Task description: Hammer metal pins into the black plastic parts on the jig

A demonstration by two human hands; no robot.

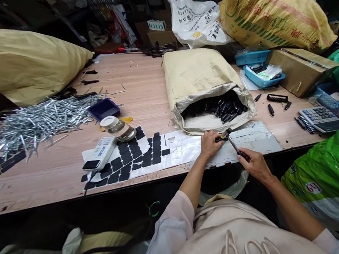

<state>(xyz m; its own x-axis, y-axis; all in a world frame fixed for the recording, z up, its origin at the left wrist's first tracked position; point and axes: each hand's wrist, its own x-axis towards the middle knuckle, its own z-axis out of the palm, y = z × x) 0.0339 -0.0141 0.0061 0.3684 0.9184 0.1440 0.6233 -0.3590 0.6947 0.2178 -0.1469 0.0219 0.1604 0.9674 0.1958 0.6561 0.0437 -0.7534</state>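
My right hand (255, 164) is closed round the dark grip of a small hammer (233, 144), whose metal shaft slants up and to the left. The hammer's head lies right by the fingertips of my left hand (211, 143). Those fingers are pinched together low over a grey plate (255, 140), holding a small black part (219, 139), partly hidden by the fingers and the hammer head. Just behind both hands, a pale woven sack (199, 71) lies with its mouth towards me, and many black pieces (227, 107) show inside it.
Left on the table are a heap of metal rods (46, 120), a dark blue tray (104, 109), a jar (118, 128), a white device (99, 154) and black pads (129, 155). At right sit a calculator (321, 119), a cardboard box (301, 70) and a green bag (321, 169).
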